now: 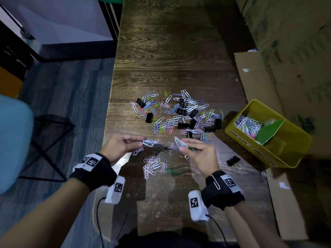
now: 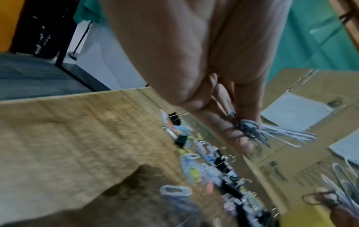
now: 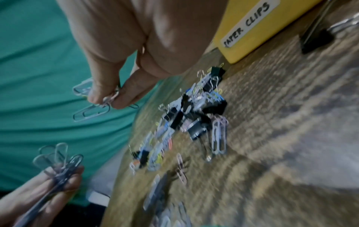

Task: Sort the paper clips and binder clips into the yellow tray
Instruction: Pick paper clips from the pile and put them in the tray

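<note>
long wood table (image 1: 170,51), far half bare, left edge dropping to floor, cardboard boxes (image 1: 295,51) walling the right side. one yellow tray (image 1: 238,133) at the right edge, tilted, green divider (image 1: 268,130), one section part full of paper clips, label reads "paper clips". mixed pile (image 1: 179,113) mid-table: pastel paper clips too many to count, about ten black binder clips. smaller clip bunch (image 1: 154,165) near the front edge, one binder clip (image 1: 232,161) alone beside the tray. left hand (image 1: 120,147) pinches several paper clips; right hand (image 1: 200,154) pinches a few too, both above the table.
</note>
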